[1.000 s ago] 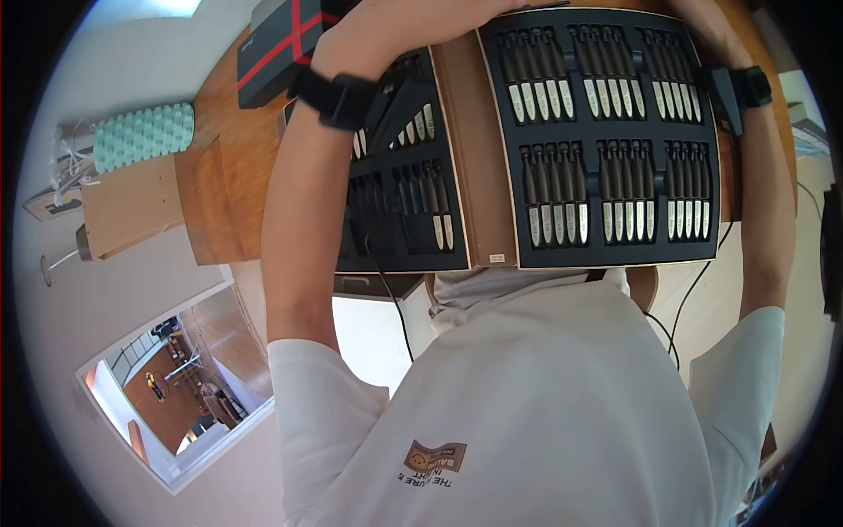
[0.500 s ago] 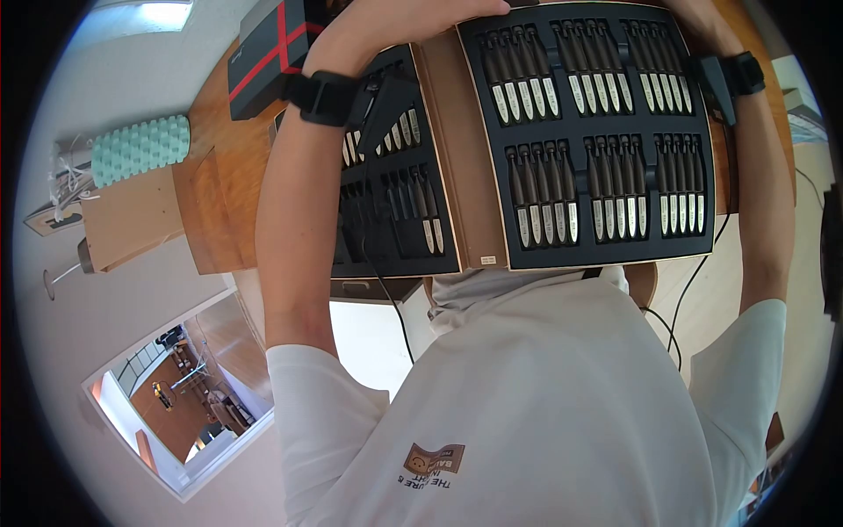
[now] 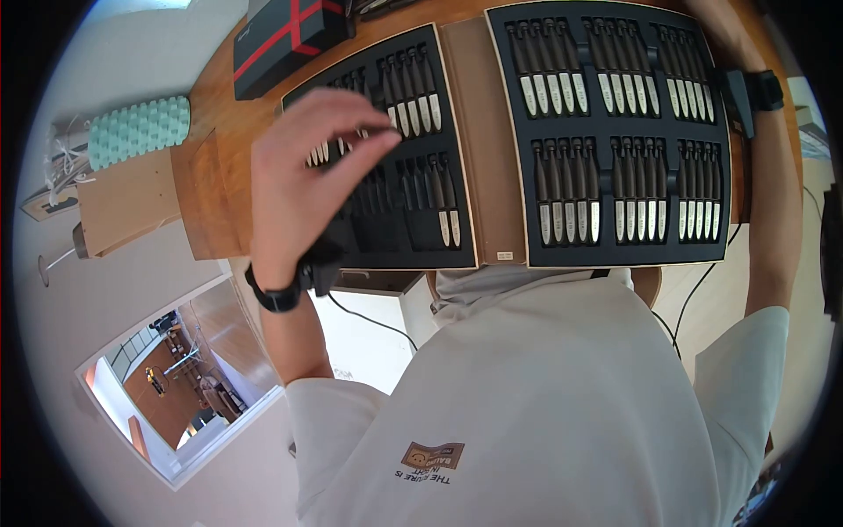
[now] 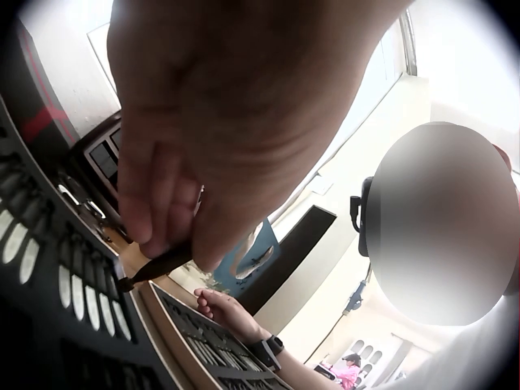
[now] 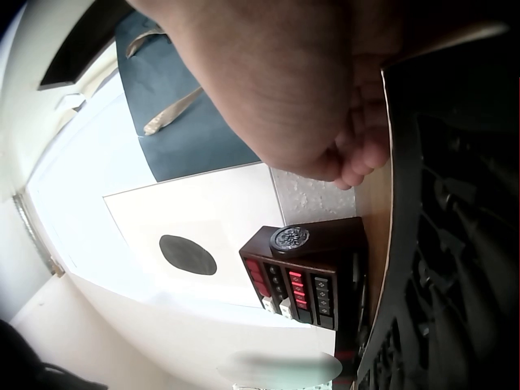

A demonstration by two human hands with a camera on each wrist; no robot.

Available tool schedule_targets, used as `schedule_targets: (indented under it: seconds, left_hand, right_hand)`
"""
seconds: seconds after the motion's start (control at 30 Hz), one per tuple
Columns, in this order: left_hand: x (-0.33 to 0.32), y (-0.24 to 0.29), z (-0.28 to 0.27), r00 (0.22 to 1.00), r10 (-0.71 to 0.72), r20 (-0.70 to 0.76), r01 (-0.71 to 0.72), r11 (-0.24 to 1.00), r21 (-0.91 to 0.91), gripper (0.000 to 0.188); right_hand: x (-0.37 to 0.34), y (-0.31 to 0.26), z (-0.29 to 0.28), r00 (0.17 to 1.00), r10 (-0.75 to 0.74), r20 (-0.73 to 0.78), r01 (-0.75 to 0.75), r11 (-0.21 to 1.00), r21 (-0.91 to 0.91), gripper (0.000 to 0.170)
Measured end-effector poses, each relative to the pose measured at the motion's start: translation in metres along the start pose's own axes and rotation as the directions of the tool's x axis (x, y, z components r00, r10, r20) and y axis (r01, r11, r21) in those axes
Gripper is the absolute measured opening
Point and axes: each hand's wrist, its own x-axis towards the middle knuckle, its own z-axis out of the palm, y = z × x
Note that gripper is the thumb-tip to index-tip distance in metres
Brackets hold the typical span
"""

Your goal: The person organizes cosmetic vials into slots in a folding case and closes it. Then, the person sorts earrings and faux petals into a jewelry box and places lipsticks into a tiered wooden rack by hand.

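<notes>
A large open case shows two black-lined halves, left (image 3: pixel 413 250) and right (image 3: pixel 615 132), with grouped slots of slim dark sticks that have white labelled ends. Over the left half, my left hand (image 3: pixel 303 171) pinches a slender dark tapered stick (image 4: pixel 166 262) between thumb and fingers, its pointed end toward the case. The stick's type cannot be told. At the far right side of the case lies my right hand (image 5: pixel 280 97), its fingers loosely curled beside the rim, with nothing visible in them. Only part of it enters the head view.
A black box with a red ribbon (image 3: pixel 290 39) stands behind the left half on the wooden table (image 3: pixel 211 206). Some slots in the left half hold no stick. A dark wooden rack with red and black pieces (image 5: pixel 301 276) stands beyond the case. A cable (image 3: pixel 373 318) hangs below the table.
My left hand has come back from the far edge of the case, nearer my body and leftward, and now hovers over the left half. The right hand stays by the right side.
</notes>
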Motion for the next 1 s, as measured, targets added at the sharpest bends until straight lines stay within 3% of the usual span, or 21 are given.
schedule_targets:
  seconds: [0.07, 0.2, 0.37, 0.57, 0.8, 1.0]
  left_hand:
    - [-0.023, -0.002, 0.007, 0.982, 0.172, -0.081, -0.162, 0.980, 0.120, 0.018]
    - [-0.051, 0.000, 0.029, 0.983, 0.149, -0.105, -0.135, 0.983, 0.124, 0.024]
    - [-0.067, -0.001, 0.040, 0.950, 0.287, -0.123, -0.257, 0.943, 0.212, 0.026]
    - [-0.077, -0.014, 0.058, 0.944, 0.319, -0.084, -0.285, 0.917, 0.279, 0.028]
    - [-0.087, -0.006, 0.053, 0.951, 0.305, 0.045, -0.297, 0.870, 0.393, 0.030]
    - [-0.098, -0.003, 0.052, 0.968, 0.217, 0.126, -0.249, 0.885, 0.393, 0.043]
  right_hand:
    - [0.002, 0.001, 0.000, 1.000, 0.010, -0.001, -0.010, 1.000, 0.011, 0.028]
    - [0.005, 0.005, 0.002, 0.999, 0.042, -0.031, -0.040, 0.998, 0.053, 0.028]
    - [0.004, 0.002, 0.003, 0.996, 0.076, -0.044, -0.073, 0.996, 0.049, 0.026]
    - [0.005, -0.001, 0.007, 0.991, 0.106, -0.081, -0.104, 0.994, 0.026, 0.026]
    - [0.002, 0.005, 0.006, 0.998, 0.028, -0.060, -0.027, 1.000, 0.012, 0.027]
    - [-0.001, -0.003, 0.012, 0.994, 0.035, -0.100, -0.037, 0.999, -0.015, 0.027]
